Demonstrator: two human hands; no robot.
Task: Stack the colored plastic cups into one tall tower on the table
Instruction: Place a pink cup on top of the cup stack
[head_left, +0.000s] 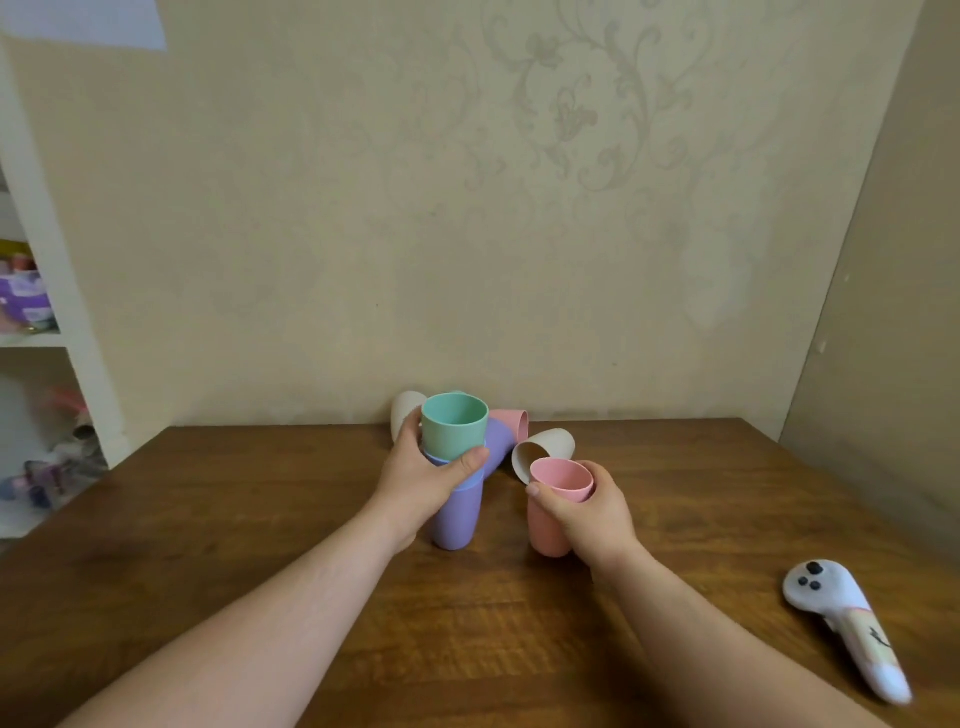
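- The left hand (423, 475) was wrapped around the stack (457, 483), thumb at the front and fingers curled behind, gripping where the green cup (453, 430) sat nested, mouth up, above a pale blue rim and a purple cup (456, 519) standing on the table (260, 519).
- The right hand (584, 512) was closed around an upright pink cup (555, 501), just right of the stack and apart from it, toward the middle of the table.
- More cups lay tipped near the table's far edge: a beige cup (543, 451), mouth toward the camera, a second pink cup (511, 422), a lying purple cup (496, 447), and a cream cup (405, 413) behind the left hand.
- The step in hand appeared to be adding the held pink cup to the stack.
- The next move would call for lifting it clear above the green rim, centring it, then lowering it while the left hand steadied the stack.
- A white toy (847, 623) lay near the front right corner, out of the way.
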